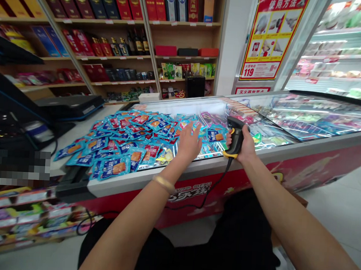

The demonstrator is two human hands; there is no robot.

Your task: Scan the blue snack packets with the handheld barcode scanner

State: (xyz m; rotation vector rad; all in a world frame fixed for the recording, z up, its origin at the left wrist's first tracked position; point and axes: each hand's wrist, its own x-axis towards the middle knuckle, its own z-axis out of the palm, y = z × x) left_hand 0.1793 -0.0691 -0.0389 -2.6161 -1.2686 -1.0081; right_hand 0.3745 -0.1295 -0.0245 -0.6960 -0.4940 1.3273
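Note:
My right hand (247,145) grips a black and yellow barcode scanner (236,141) by its handle, held upright above the front edge of the chest freezer (314,170). Its black cable (216,184) hangs down in front of the freezer. A pale bracelet circles my left wrist; my left hand (189,142) reaches over the glass lid with its fingers stretched out and nothing seen in them. To its left spreads a large heap of small blue and red snack packets (120,138). One separate packet (215,136) lies between my two hands.
A counter with a black device (68,105) stands at the left. Behind the freezer are shelves (116,22) of boxes and bottles. A red and yellow poster (272,39) hangs at the back, with a lit display case (339,50) at the far right.

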